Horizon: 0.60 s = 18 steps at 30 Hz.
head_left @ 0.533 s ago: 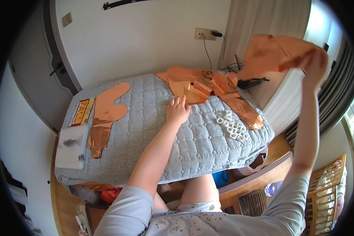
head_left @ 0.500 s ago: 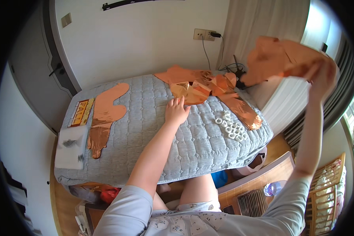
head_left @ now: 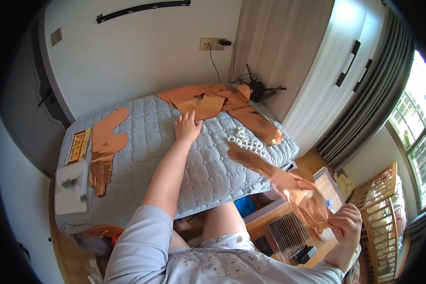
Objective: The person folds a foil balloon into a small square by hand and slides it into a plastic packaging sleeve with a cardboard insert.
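My right hand pinches one end of a flat copper-coloured foil balloon. It hangs at the lower right, its far end stretching left to the bed's front edge, near several small white rings. My left hand lies open, fingertips on the near edge of a heap of copper foil balloons at the back of the bed. Another flat foil balloon, wavy in outline, lies on the left, beside a yellow and red printed card and a clear plastic packet.
The grey quilted mattress spans the middle. A black router-like device stands at its far right corner, below a wall socket. Right of me are a slatted rack and a wooden crib.
My right hand has swung the foil balloon down from the upper right to the lower right. My left hand stays on the foil heap. The view has turned toward the right.
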Each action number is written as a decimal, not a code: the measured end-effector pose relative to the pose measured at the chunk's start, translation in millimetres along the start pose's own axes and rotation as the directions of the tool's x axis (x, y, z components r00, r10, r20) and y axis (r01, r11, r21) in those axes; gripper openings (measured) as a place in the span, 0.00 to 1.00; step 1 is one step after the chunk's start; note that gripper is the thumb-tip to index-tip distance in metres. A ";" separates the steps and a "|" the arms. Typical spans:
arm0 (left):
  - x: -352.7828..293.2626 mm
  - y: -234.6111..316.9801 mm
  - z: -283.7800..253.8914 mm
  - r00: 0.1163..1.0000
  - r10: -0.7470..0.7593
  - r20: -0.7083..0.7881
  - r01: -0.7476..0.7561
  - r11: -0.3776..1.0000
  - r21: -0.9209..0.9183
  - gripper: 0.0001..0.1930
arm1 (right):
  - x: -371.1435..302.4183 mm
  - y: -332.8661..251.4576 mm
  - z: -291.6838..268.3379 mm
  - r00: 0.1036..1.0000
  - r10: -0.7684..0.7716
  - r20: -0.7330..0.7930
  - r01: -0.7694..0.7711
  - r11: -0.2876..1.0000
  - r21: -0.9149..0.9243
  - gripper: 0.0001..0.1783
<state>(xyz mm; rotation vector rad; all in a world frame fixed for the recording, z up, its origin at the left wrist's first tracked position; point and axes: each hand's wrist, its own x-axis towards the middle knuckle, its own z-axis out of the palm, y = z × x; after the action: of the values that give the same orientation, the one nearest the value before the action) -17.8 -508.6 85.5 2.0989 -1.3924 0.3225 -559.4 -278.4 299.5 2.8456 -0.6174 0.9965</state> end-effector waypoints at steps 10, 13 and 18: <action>-182.9 85.4 -108.2 0.501 0.862 -0.070 -0.406 0.163 -0.899 0.61 | 51.1 9.0 32.6 0.907 -0.318 0.277 0.124 0.829 0.546 0.07; -254.8 106.6 -162.9 0.532 0.846 0.039 -0.475 0.337 -0.813 0.58 | 77.0 -3.9 56.2 0.819 -0.512 0.260 0.182 0.660 0.729 0.07; -285.8 65.1 -180.3 0.606 0.794 0.043 -0.511 0.430 -0.744 0.11 | 126.0 0.1 88.3 0.814 -0.557 0.164 0.165 0.492 0.855 0.06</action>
<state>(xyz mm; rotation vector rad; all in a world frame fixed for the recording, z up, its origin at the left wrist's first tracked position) -175.5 -203.5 107.5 0.9200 -2.1663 -0.3230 -418.4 -339.3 306.9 3.7703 0.7208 0.6526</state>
